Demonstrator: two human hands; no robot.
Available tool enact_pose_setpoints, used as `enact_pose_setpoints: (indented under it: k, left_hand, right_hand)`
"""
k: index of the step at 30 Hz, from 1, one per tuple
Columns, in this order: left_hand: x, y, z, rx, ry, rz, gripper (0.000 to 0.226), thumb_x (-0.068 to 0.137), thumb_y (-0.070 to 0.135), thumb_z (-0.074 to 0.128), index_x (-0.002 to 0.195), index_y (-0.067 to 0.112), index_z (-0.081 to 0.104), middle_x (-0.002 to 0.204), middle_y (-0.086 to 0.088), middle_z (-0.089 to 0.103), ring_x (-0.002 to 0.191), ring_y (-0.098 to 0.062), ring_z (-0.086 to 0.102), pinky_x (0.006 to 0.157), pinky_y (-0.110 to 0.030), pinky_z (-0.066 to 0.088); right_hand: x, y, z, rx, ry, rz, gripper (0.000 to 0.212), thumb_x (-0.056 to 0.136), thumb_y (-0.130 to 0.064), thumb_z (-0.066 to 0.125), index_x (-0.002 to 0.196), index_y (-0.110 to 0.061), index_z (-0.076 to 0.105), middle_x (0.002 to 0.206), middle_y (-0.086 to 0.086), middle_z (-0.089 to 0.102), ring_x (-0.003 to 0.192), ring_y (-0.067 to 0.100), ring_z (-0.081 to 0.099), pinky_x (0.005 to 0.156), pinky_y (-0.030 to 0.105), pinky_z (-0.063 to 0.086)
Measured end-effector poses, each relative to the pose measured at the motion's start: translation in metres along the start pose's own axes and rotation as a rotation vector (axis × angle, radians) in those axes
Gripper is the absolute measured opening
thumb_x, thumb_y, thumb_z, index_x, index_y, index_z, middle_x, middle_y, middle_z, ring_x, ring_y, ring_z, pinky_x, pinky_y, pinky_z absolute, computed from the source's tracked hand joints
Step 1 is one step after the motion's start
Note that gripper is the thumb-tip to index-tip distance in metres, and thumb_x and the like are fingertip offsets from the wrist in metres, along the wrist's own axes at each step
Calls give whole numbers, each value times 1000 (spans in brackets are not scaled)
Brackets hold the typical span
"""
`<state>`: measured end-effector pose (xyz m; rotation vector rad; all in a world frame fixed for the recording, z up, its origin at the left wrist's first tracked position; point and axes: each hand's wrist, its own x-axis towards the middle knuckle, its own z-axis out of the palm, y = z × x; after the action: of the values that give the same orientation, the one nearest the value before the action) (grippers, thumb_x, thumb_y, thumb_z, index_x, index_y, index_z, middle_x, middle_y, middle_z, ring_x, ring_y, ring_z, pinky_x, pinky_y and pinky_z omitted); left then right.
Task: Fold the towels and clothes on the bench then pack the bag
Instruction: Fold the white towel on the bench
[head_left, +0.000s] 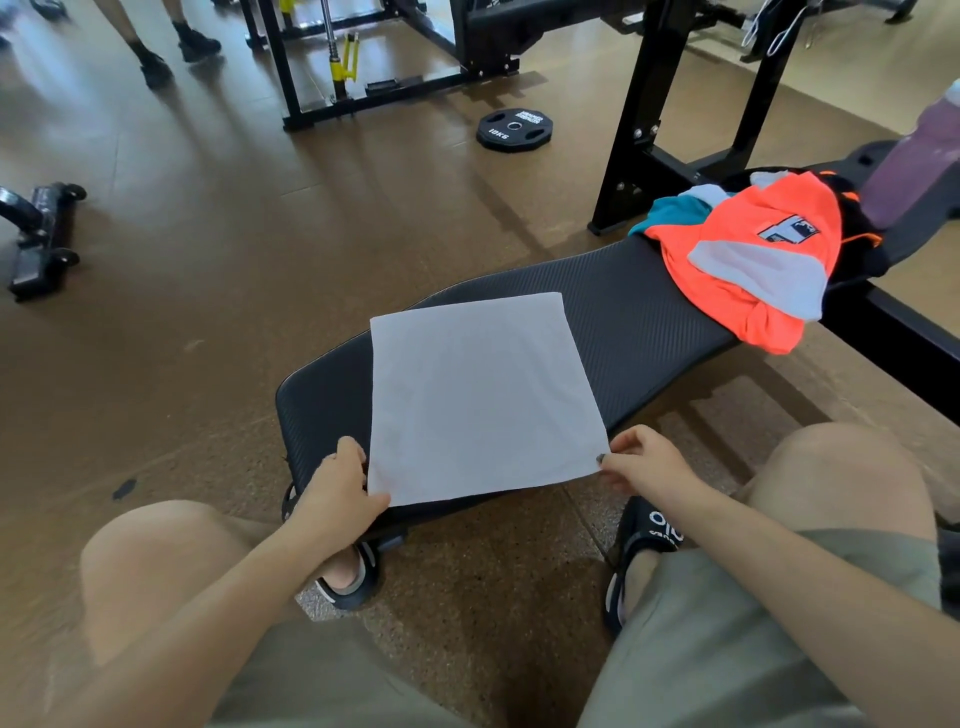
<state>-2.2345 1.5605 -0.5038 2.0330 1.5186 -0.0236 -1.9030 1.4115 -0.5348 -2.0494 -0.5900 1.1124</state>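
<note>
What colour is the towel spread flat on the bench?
White, plain with no pattern; the towel shows clearly in the head view.

l hand (337, 491) pinching, r hand (641, 465) pinching, both forearms fwd

A flat square white towel (480, 397) is lying on the near end of a black padded bench (631, 312). An orange and white shirt (748, 260) is sitting farther along it to the right, well apart.

black bench (639, 312), white towel (478, 400), orange shirt (748, 270)
</note>
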Motion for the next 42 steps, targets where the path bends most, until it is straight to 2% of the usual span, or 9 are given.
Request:
enact_pose_setpoints:
  k: [6,9,12,16,21,25,31,39,42]
  left_hand:
    - [6,7,6,-266,20,-211,33,90,16,73,106,17,44,95,-4,64,81,-23,68,70,-39,58]
    - [7,11,5,-387,19,-251,18,93,15,69,101,18,53,97,-6,67,78,-22,71,61,-30,55]
    - [6,12,6,-471,-19,-237,10,95,15,67,101,17,59,97,-9,70,81,-22,73,74,-34,62]
    - [4,11,6,-428,-49,-212,5,98,20,65,101,21,62,93,-8,71,76,-19,72,69,-27,59]
    - [5,8,8,-383,-17,-230,8,97,22,66,94,15,68,80,-8,72,70,-18,70,65,-30,61]
    - [3,2,2,-617,24,-303,14,92,21,73,93,8,69,84,-11,74,81,-22,75,77,-37,64]
    - [-5,4,-3,-985,28,-403,19,96,18,69,89,3,61,82,-11,60,87,-23,73,77,-30,60]
    - [-5,0,15,-957,85,-408,21,96,17,69,86,6,54,77,-9,60,77,-19,73,66,-24,61]
    - [-5,-2,17,-934,115,-400,20,95,14,70,86,5,55,79,-10,62,84,-23,74,72,-28,61]
  right_hand:
    - [3,2,1,199,-39,112,18,92,-6,70,106,-10,59,102,15,73,87,27,76,76,38,62]
    - [3,2,-1,217,-27,92,11,93,-5,67,101,-9,61,101,15,74,86,28,76,76,38,62]
    - [3,3,-1,236,-50,93,11,94,-6,66,103,-10,62,103,14,73,88,28,76,76,37,62]
    - [2,1,-1,271,-110,100,19,95,-7,66,112,-13,62,106,10,73,90,26,76,75,35,62]
    - [5,4,-3,320,-85,129,12,94,-9,69,106,-7,69,102,14,75,86,27,74,77,36,62]
    - [4,5,-7,386,-69,118,9,93,-10,70,98,-3,68,84,15,70,70,21,68,68,32,58]
    - [6,4,-6,415,-57,118,10,97,-13,67,92,-5,65,72,8,60,59,15,59,55,25,52]
    - [10,9,0,271,-27,120,15,96,-17,68,92,-3,66,74,8,58,64,17,57,58,28,51]
    - [10,10,2,225,-1,106,15,96,-18,69,89,-5,64,75,9,60,65,18,58,59,29,51]
